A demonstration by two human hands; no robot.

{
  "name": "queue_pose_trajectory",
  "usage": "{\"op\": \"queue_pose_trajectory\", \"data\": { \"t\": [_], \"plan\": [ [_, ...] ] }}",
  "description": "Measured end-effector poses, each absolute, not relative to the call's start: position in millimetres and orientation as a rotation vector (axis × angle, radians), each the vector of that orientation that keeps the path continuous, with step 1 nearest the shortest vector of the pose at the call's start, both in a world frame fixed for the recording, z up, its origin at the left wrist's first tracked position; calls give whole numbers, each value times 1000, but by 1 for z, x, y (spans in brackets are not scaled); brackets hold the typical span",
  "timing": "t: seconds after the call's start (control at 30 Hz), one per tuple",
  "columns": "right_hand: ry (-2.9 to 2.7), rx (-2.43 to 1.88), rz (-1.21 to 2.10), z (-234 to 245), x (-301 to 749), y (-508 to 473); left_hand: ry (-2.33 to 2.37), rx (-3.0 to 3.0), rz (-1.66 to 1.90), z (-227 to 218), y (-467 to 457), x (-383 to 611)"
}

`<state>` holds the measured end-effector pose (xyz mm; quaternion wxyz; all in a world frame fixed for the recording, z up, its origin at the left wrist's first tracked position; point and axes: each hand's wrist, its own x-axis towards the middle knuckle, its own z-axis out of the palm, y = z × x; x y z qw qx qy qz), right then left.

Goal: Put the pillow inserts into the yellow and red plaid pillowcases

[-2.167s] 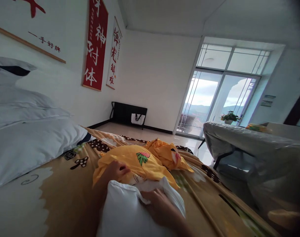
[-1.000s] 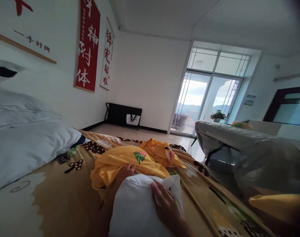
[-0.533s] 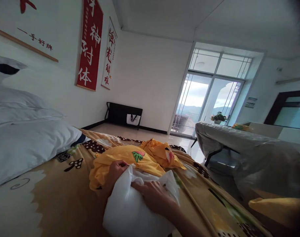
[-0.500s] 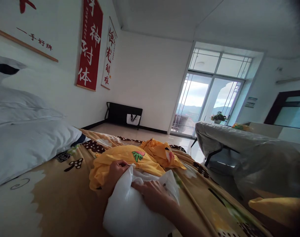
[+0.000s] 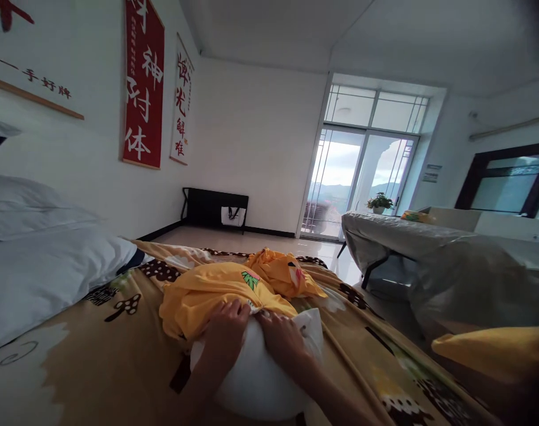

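A plump white pillow (image 5: 255, 378) lies in front of me on the bed, its far end against an orange-yellow cloth cover (image 5: 198, 290) with a green and pink print. My left hand (image 5: 228, 325) is closed at the edge where the cover meets the pillow. Close beside it, my right hand (image 5: 281, 336) has its fingers curled and pinched on the same edge. The fingertips of both hands are partly hidden by cloth. A white corner (image 5: 311, 325) sticks up right of my right hand. Behind the cover is a second crumpled yellow cloth (image 5: 287, 272).
White pillows (image 5: 51, 278) are piled on the left of the brown patterned bedspread (image 5: 131, 367). More yellow fabric (image 5: 486, 358) shows at the right. Beyond the bed stands a table under a plastic sheet (image 5: 384, 236). A black folded frame (image 5: 202, 207) leans by the far wall.
My left hand has moved right and turned over the edge, next to my right hand. My right hand has shifted forward to the cover's edge. The view has turned slightly right.
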<state>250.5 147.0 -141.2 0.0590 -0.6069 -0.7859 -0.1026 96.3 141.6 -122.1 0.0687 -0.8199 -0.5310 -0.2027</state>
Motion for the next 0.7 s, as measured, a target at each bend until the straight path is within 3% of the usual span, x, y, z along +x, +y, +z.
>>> {"op": "queue_pose_trajectory", "data": {
  "t": [0.13,0.33,0.7],
  "plan": [
    [-2237,-1925,-223,-145,278,148,-1508,-2520,-683,-114,129,92],
    [-2120,-1920,-135,-137,303,150,-1955,-2649,-557,-90,105,73],
    [-2136,-1897,-137,-143,296,153,-1823,-2618,-847,-126,160,75]
  ]
}}
